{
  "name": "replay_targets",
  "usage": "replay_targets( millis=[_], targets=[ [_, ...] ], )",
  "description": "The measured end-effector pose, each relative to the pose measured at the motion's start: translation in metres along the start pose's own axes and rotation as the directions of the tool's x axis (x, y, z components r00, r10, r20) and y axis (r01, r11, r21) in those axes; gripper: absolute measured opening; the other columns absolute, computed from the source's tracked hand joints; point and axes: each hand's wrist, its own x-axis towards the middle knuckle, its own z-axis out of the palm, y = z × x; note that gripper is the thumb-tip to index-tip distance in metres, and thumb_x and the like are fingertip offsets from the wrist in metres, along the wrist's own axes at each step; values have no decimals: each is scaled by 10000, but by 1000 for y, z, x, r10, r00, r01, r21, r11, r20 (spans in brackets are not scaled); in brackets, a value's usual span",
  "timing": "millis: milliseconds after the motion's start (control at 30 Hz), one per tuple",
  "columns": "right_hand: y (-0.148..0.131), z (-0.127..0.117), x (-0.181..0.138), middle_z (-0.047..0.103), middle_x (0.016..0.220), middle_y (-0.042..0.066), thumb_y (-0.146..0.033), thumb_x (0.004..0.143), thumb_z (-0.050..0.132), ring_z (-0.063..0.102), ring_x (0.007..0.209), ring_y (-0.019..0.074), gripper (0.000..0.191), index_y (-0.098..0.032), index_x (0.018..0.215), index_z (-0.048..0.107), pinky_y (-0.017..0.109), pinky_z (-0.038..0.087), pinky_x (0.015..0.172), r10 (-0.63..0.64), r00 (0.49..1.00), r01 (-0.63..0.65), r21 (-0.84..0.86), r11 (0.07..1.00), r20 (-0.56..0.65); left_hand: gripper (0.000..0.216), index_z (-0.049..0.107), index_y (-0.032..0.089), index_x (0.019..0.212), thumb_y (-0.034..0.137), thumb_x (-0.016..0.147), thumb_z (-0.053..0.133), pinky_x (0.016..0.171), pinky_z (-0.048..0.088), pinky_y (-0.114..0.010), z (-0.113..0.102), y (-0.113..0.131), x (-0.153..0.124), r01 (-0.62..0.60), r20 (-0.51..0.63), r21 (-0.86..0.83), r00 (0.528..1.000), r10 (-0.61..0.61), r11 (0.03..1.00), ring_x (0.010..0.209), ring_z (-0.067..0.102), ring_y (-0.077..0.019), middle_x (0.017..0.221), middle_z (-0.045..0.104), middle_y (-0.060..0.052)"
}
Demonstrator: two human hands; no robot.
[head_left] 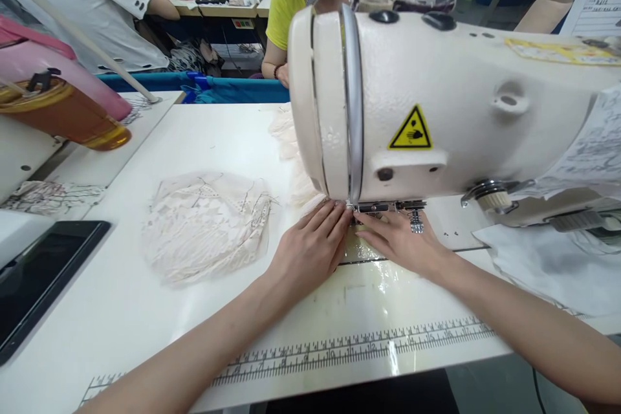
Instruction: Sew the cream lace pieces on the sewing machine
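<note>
A white sewing machine stands over the table, its head above both of my hands. My left hand lies flat with fingers stretched toward the needle area, fingertips on the edge of a pale pink lace fabric. That fabric runs back behind the machine head and is partly hidden by it. On the other side, my right hand reaches in under the head with fingers apart, the fingertips close to the metal presser foot. A separate pale lace piece with loose dark threads lies left of my left hand.
A black phone lies at the left, below an amber drink cup and a pink bottle. White cloth rests at the right. A printed ruler follows the front edge. Two people sit beyond the table.
</note>
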Motion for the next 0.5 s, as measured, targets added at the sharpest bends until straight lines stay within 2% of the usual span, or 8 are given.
replay_targets(
  millis=[100, 267, 400, 500],
  targets=[
    [8, -2, -1, 695, 1044, 34, -387, 941, 459, 657, 855, 228, 281, -314, 1148, 634, 417, 511, 739, 18, 1000, -19, 92, 996, 8, 356, 598, 72, 1210, 211, 914, 455, 1003, 490, -429, 0, 0, 0, 15, 16, -11, 1000, -15, 1000, 1189, 559, -278, 1246, 615, -133],
    [17, -11, -2, 708, 946, 55, -333, 926, 482, 670, 848, 244, 261, -305, 1123, 652, 398, 528, 666, 65, 998, -58, 241, 969, -22, 377, 578, 80, 1239, 229, 924, 435, 1010, 465, -434, 2, 2, 1, 56, 35, -28, 998, -55, 998, 1231, 519, -279, 1240, 621, -134],
    [15, -12, 4, 730, 860, 45, -345, 926, 459, 682, 807, 229, 246, -263, 993, 681, 405, 533, 727, 98, 992, -63, 364, 929, -78, 393, 552, 104, 1264, 271, 936, 413, 1052, 393, -443, -3, 7, -2, 88, 82, 7, 993, -89, 996, 1269, 471, -265, 1293, 587, -118],
    [14, -8, 7, 733, 806, 32, -374, 877, 544, 687, 805, 233, 193, -245, 912, 684, 392, 525, 764, 150, 985, -103, 407, 908, -85, 402, 527, 144, 1281, 320, 947, 392, 1027, 388, -457, -10, 6, 1, 166, 140, 36, 976, -169, 986, 1246, 473, -272, 1328, 555, -103]
  ],
)
